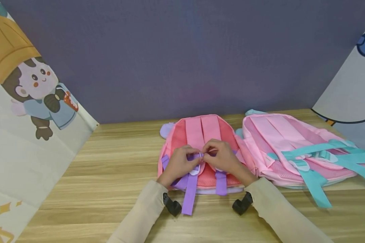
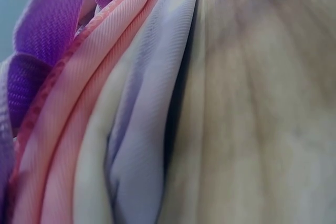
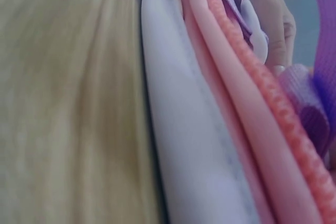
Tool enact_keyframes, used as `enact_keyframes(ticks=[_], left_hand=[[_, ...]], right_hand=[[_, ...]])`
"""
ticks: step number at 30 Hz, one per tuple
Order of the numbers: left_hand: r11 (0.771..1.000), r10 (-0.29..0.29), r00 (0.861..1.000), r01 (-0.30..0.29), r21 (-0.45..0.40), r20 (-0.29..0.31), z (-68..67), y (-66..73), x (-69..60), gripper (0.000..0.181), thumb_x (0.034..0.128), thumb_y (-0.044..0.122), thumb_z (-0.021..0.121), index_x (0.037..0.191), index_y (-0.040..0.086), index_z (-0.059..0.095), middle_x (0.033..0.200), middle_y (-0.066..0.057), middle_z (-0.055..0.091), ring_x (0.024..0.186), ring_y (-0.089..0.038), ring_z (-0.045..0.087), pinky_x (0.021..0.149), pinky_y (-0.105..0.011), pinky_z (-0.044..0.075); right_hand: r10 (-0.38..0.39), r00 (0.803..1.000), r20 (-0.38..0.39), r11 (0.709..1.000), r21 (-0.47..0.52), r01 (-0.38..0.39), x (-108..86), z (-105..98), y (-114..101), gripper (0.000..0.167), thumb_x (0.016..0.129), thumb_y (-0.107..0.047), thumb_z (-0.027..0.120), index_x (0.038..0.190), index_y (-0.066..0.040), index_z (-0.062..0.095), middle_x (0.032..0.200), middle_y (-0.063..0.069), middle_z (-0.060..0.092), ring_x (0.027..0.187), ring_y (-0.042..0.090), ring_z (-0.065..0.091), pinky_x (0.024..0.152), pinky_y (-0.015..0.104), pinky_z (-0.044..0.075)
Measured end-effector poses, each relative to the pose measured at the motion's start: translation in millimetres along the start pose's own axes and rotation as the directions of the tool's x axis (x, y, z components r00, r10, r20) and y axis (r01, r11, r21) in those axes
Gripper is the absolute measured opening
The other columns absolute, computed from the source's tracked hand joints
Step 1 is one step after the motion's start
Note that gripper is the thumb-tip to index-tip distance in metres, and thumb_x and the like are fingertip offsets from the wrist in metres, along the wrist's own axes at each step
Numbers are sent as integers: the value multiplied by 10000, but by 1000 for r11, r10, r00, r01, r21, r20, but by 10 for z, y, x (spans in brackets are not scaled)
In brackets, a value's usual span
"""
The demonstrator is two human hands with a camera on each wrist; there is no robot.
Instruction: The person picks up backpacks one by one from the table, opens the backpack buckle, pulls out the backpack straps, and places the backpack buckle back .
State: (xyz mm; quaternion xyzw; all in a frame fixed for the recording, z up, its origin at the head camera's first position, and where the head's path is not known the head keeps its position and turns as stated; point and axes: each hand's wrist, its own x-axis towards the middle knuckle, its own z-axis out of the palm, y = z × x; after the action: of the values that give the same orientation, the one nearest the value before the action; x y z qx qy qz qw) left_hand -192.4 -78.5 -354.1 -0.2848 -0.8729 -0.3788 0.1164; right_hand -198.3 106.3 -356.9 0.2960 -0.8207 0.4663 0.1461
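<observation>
A coral-pink backpack [image 1: 211, 131] lies on the table with its shoulder straps facing up. Over its middle, both hands meet at a small white buckle [image 1: 201, 155] on purple webbing. My left hand [image 1: 180, 162] pinches the buckle from the left, while my right hand [image 1: 222, 156] pinches it from the right; the fingertips partly hide it. Below the left hand sits a white strap adjuster [image 1: 195, 170], with a loose purple strap end [image 1: 189, 200] hanging past the bag's lower edge. Another purple strap end [image 1: 221, 185] hangs below the right hand. Part of the left hand [image 3: 270, 17] appears in the right wrist view.
To the right, touching the coral bag, lies a light-pink backpack [image 1: 280, 135] with turquoise straps [image 1: 316, 192]. Both bags rest on a wood-grain table [image 1: 109, 182]. A dark panel [image 1: 185, 60] rises behind, and a cartoon-printed sheet [image 1: 24, 162] borders the left.
</observation>
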Motion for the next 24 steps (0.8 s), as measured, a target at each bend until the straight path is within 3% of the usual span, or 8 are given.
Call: enact_keyframes(ticks=[11,20,24], left_hand=[[999,-34,999,34,-25,6,0,-18,-11,207,814,138,725,992,33,737,843,-53,654,724,-101,497,637,-196,400],[998,-44,999,45,-34,19,-9,6,-5,199,808,150,737,979,48,740,855,-46,664,748,-99,515,665,-195,406],[999,-43,999,43,-32,19,-7,14,-8,208,804,153,741,986,51,740,868,-43,671,762,-101,532,687,-199,424]], right_hand=[[-19,997,77,999,35,16,8,-20,-8,176,805,26,655,963,-47,677,942,73,663,921,238,656,823,380,548],[-60,995,73,998,16,59,10,-22,-1,109,799,27,675,856,-66,682,867,33,643,843,204,646,811,369,551],[-44,997,65,999,-17,45,2,-18,-16,136,786,37,680,869,-65,644,858,34,633,865,210,660,809,374,553]])
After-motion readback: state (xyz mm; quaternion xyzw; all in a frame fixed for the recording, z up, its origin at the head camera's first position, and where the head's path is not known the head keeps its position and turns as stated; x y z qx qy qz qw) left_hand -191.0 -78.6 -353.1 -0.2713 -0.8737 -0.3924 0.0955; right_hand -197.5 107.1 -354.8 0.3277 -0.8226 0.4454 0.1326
